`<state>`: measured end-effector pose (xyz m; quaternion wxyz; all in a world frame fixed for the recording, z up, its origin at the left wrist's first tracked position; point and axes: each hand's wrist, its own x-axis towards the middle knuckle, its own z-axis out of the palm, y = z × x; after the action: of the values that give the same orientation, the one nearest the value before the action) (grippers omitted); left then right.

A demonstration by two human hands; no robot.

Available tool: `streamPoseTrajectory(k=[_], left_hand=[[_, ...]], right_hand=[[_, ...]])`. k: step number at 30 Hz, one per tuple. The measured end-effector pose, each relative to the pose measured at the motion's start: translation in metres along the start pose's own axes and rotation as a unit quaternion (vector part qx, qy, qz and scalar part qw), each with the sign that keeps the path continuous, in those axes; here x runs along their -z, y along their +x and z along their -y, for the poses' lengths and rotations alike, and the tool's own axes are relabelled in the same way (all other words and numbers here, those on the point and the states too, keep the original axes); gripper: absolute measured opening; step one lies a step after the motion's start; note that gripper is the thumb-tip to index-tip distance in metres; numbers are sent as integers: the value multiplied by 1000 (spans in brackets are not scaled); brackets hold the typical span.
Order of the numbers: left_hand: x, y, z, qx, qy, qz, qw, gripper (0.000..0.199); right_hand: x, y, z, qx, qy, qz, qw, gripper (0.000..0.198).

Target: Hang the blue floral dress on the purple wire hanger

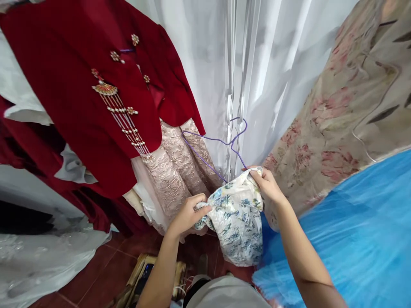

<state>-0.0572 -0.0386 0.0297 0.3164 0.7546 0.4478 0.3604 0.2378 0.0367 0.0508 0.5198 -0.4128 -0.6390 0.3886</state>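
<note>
A white garment with a blue leafy print (239, 218) hangs between my two hands, its lower part drooping toward the floor. My left hand (192, 212) pinches the garment's bunched left edge between thumb and fingers. At the upper right corner, my right hand (266, 183) grips the cloth near the top edge. A purple wire hanger (208, 139) is just beyond the garment, its hook up by the white curtain. The hanger's right arm runs down to the cloth by my right fingers; whether it goes inside the cloth is hidden.
To the left hangs a dark red velvet jacket (77, 98) with beaded brooches, over a pinkish brocade skirt (173, 171). White curtains (199, 51) hang behind. At right are a floral beige dress (334, 124) and blue tulle (346, 231). Below, a box (138, 273) stands on red floor tiles (99, 269).
</note>
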Motion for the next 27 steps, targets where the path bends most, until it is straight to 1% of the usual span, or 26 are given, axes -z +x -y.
streamPoseTrajectory(k=[3,5,7,9,11,13,16,18,20,23,25,27], left_hand=[[25,9,32,-13,108,37,993,21],[44,21,58,-26,184,38,982,12],[64,39,84,-24,232,35,972,7],[85,64,105,-19,259,36,965,15],[107,95,115,-34,277,25,960,23],[127,127,113,-71,287,-4,955,27],[147,169,88,-145,290,-75,943,26],[154,187,65,-186,277,-125,934,23],[158,197,46,-213,256,-150,931,19],[160,204,34,-247,258,-134,925,17],[164,207,34,-273,281,-115,913,18],[170,208,37,-303,308,-89,897,18]], right_hand=[[3,-1,1,-28,11,16,999,40],[11,-4,4,-48,1,2,999,42],[20,-7,7,-68,-23,-11,997,45],[25,-9,11,-81,-48,-17,995,47],[24,-11,13,-81,-69,-24,994,49],[20,-13,15,-80,-82,-34,993,51],[13,-16,14,-90,-87,-57,990,52],[10,-17,13,-92,-83,-81,989,53],[8,-19,12,-89,-77,-104,988,54],[8,-22,14,-85,-75,-134,984,54],[8,-25,18,-82,-86,-146,982,55],[9,-29,25,-81,-105,-145,981,55]])
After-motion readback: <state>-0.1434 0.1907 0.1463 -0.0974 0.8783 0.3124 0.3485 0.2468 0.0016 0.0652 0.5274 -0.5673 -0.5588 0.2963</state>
